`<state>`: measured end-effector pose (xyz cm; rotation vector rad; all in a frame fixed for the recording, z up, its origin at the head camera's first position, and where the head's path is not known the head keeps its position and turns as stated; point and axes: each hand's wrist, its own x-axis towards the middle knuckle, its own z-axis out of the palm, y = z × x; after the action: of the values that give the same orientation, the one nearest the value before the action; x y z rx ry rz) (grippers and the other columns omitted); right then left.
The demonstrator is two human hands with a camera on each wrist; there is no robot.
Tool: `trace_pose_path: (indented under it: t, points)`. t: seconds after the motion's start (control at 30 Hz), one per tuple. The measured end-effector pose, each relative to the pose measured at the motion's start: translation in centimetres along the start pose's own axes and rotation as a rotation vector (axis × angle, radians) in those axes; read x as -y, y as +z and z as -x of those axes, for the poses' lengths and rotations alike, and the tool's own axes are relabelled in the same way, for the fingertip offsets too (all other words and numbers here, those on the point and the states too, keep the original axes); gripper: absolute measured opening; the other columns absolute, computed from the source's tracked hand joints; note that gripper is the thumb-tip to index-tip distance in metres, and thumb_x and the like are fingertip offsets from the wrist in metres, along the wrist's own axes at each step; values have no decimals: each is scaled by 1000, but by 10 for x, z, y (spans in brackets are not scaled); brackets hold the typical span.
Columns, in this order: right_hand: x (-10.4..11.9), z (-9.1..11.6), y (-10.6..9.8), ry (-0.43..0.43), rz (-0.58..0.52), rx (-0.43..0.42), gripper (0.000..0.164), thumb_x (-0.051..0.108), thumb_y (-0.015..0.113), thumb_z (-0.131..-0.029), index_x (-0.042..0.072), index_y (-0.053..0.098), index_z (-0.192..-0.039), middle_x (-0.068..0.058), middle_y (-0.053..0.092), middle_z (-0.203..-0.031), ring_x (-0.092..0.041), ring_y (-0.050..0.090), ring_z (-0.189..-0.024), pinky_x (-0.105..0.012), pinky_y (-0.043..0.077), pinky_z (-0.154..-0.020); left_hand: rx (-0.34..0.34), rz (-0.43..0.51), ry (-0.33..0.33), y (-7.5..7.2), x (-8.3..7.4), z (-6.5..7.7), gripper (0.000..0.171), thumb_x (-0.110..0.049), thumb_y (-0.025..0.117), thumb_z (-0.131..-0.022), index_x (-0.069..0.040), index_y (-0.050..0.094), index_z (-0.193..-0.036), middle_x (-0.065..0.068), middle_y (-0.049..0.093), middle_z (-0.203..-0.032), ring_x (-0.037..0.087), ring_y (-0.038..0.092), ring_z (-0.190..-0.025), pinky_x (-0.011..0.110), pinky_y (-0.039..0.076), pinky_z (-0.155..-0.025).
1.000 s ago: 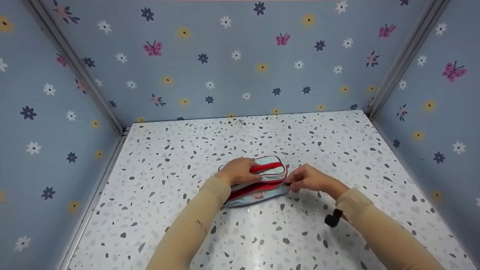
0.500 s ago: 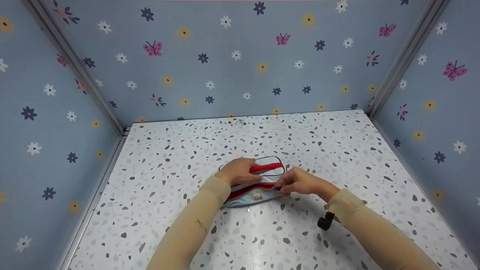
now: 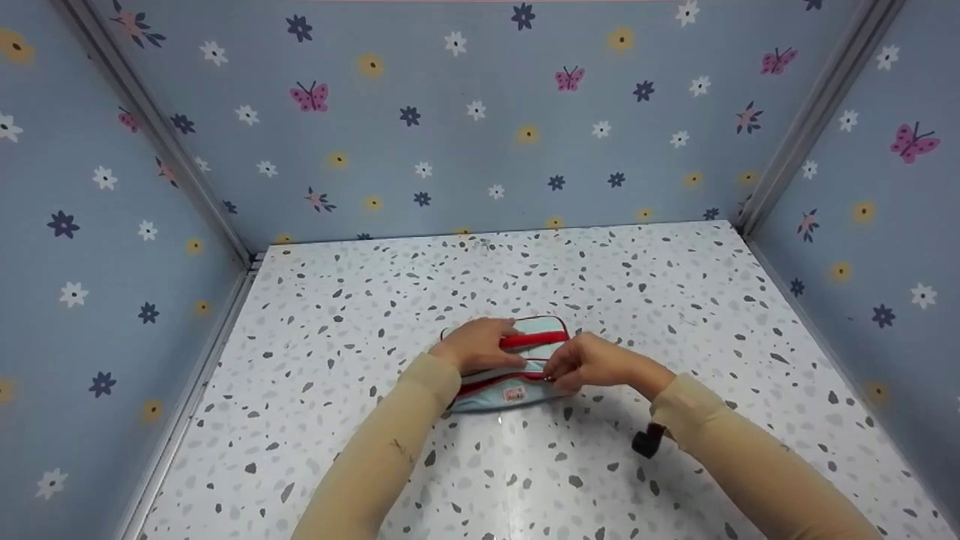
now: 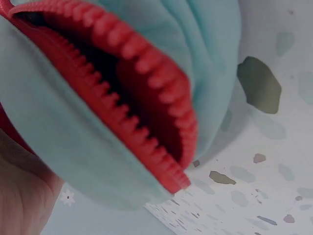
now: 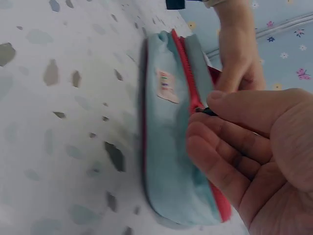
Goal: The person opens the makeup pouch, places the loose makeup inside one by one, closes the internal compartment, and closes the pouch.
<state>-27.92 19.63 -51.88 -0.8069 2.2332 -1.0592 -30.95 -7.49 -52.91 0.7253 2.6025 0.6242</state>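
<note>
A light blue pencil case (image 3: 491, 399) with red trim, a red strap (image 3: 536, 339) and a small label (image 5: 167, 85) lies on the speckled surface. My left hand (image 3: 480, 346) holds it from above at its left part, thumb and fingers on either side of the strap. With thumb and forefinger, my right hand (image 3: 592, 361) pinches the dark zipper pull (image 5: 206, 111) on the case's front. In the left wrist view the red zipper (image 4: 129, 120) gapes at the left end, its inside dark. Beyond the pull, toward the right end, the red teeth look joined.
A white speckled tabletop (image 3: 360, 300) lies under the case. Blue panels (image 3: 450, 150) with flowers and butterflies stand at the back and both sides, joined by metal corner rails (image 3: 810, 124). A small black device (image 3: 649, 441) sits at the right wrist.
My right hand has drawn the zipper pull leftward from the case's right end, mostly in the first half second. The gap at that end has closed. My left hand stays put.
</note>
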Motion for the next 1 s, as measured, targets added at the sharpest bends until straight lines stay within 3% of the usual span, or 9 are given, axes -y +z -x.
trace_pose_path:
  t: [0.17, 0.3, 0.43, 0.53, 0.7, 0.87, 1.0]
  points:
    - [3, -1, -20, -72, 121, -108, 28, 7, 85, -91, -4, 79, -116, -17, 80, -102, -16, 71, -87, -29, 61, -77, 22, -18, 26, 0, 0, -2, 70, -44, 81, -91, -22, 63, -154, 1, 45, -172, 27, 42, -160, 43, 34, -133]
    - [-3, -7, -27, -108, 261, -146, 48, 16, 91, -87, 0, 74, -129, -17, 74, -126, -35, 69, -115, -52, 59, -102, 32, -21, 34, -1, 0, -3, 72, -37, 84, -87, -24, 62, -155, -1, 44, -173, 28, 42, -160, 44, 34, -132]
    - [-12, -13, -27, -52, 348, -116, 72, 24, 94, -85, 3, 63, -147, -20, 56, -158, -44, 49, -150, -65, 42, -123, 35, -29, 76, 0, 0, -5, 74, -33, 87, -85, -23, 63, -154, 2, 47, -171, 29, 43, -159, 44, 35, -132]
    - [-17, -17, -25, 17, 352, -73, 81, 28, 95, -83, 9, 59, -153, -19, 42, -171, -45, 36, -160, -66, 34, -128, 36, -14, 103, 0, 0, -5, 73, -30, 89, -84, -22, 65, -152, 4, 49, -169, 30, 46, -157, 44, 37, -131]
    - [-23, -22, -22, 20, 335, -28, 78, 31, 99, -77, 11, 63, -144, -20, 42, -171, -43, 43, -156, -62, 38, -127, 35, 15, 104, 1, -2, -5, 75, -30, 91, -81, -22, 66, -151, 3, 50, -169, 29, 46, -157, 45, 36, -132]
    - [-26, -23, -22, 27, 312, -48, 64, 35, 99, -76, 16, 69, -129, -21, 50, -165, -41, 54, -147, -58, 46, -121, 31, 6, 101, 1, -3, -4, 73, -29, 90, -83, -22, 66, -151, -2, 49, -170, 27, 45, -158, 43, 34, -132]
    - [-26, -21, -27, 58, 303, -54, 56, 39, 97, -77, 20, 71, -124, -11, 68, -141, -29, 65, -121, -49, 54, -104, 11, -8, 112, -2, -3, -5, 67, -27, 88, -86, -19, 67, -149, -1, 50, -169, 27, 46, -157, 43, 35, -132]
